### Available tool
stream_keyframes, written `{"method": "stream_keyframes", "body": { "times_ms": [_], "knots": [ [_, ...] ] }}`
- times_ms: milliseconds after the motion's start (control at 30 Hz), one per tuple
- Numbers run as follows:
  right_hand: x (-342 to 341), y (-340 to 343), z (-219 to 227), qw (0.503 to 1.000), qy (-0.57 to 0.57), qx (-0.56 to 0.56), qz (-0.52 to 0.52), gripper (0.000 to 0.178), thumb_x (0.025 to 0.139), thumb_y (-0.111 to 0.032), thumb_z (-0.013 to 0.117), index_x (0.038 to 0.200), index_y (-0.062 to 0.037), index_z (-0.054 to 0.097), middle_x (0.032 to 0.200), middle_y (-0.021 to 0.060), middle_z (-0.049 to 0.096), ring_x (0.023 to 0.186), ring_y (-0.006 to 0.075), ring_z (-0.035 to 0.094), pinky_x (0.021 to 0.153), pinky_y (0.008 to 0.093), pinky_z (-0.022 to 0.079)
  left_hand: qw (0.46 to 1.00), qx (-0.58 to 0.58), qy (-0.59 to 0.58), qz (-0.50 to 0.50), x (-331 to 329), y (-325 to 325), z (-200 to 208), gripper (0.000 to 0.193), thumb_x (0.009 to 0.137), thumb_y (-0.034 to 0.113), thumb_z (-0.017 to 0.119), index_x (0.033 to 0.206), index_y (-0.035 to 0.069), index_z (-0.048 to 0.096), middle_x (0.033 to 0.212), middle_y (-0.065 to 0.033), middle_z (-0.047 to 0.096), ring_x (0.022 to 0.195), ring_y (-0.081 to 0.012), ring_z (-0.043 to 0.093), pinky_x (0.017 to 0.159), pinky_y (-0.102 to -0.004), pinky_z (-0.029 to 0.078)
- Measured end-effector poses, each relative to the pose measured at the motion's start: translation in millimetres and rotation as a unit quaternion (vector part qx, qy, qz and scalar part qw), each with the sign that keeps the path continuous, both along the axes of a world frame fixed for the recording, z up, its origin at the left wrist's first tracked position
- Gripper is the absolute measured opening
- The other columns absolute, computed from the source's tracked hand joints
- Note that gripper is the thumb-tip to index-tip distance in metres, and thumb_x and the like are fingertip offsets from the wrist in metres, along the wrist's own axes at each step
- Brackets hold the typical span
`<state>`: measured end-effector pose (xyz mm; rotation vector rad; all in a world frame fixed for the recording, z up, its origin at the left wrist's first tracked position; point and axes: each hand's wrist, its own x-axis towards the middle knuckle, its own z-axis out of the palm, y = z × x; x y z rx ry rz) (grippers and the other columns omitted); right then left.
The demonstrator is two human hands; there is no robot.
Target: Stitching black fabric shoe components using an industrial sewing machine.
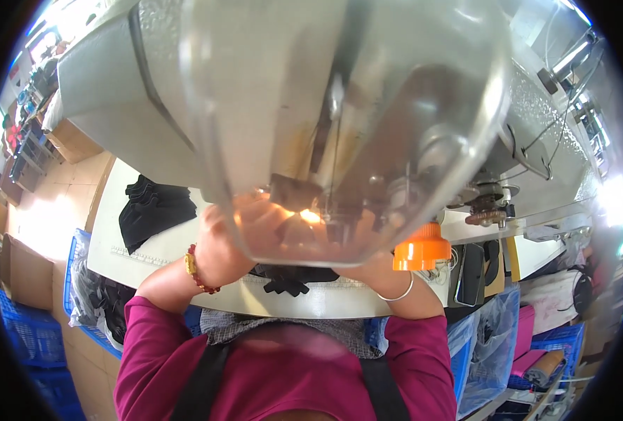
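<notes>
Both my hands reach in under the head of a sewing machine (132,84), behind a clear plastic shield (353,252). My left hand (224,242), with a red beaded bracelet on its wrist, lies left of the lit needle area; its fingers show only hazily through the shield. My right hand (376,266), with a pale bangle, is on the other side of that area, its fingers mostly hidden. Black fabric pieces (290,278) lie on the machine table between my wrists. Whether either hand grips the fabric cannot be seen.
A stack of black cut pieces (153,210) sits on the white table (115,242) at left. An orange cap (422,249) hangs by my right wrist. A phone (471,274) lies at the right edge. Blue crates (31,330) and plastic-lined bins (490,351) stand around the table.
</notes>
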<state>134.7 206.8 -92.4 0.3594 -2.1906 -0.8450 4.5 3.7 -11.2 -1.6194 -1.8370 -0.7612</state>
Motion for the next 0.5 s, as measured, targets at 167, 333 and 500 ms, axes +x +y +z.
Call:
{"method": "stream_keyframes", "body": {
  "times_ms": [167, 333, 500],
  "knots": [
    [-11.2, 10.5, 24.6, 0.851, -0.171, -0.478, 0.137, 0.029, 0.086, -0.021, 0.062, 0.111, -0.0078, 0.063, 0.106, 0.0058, 0.065, 0.095, 0.0228, 0.063, 0.082, 0.0381, 0.051, 0.994, -0.017, -0.1, -0.045, 0.4, 0.5, 14.2, 0.016, 0.065, 0.012, 0.074, 0.077, 0.009, 0.064, 0.068, -0.0037, 0.057, 0.065, -0.0248, 0.06, 0.057, -0.037, 0.045],
    [-12.7, 4.7, 47.9, 0.838, -0.072, -0.488, 0.234, 0.029, 0.071, -0.019, 0.073, 0.097, -0.007, 0.066, 0.091, 0.0058, 0.065, 0.083, 0.0257, 0.064, 0.074, 0.0429, 0.05, 0.995, -0.054, -0.046, -0.064, 4.1, -1.4, 10.9, 0.019, 0.073, 0.003, 0.068, 0.09, 0.01, 0.067, 0.084, -0.0038, 0.062, 0.074, -0.0239, 0.063, 0.06, -0.0356, 0.05],
    [-14.8, 5.7, 47.6, 0.86, -0.048, -0.448, 0.242, 0.027, 0.068, -0.017, 0.073, 0.092, -0.0065, 0.065, 0.09, 0.0076, 0.064, 0.082, 0.0282, 0.063, 0.074, 0.0428, 0.05, 0.993, -0.026, -0.033, -0.113, 1.6, -2.0, 1.2, 0.025, 0.074, 0.004, 0.067, 0.098, 0.009, 0.071, 0.093, -0.0042, 0.067, 0.077, -0.0241, 0.063, 0.065, -0.0368, 0.051]
  ]
}}
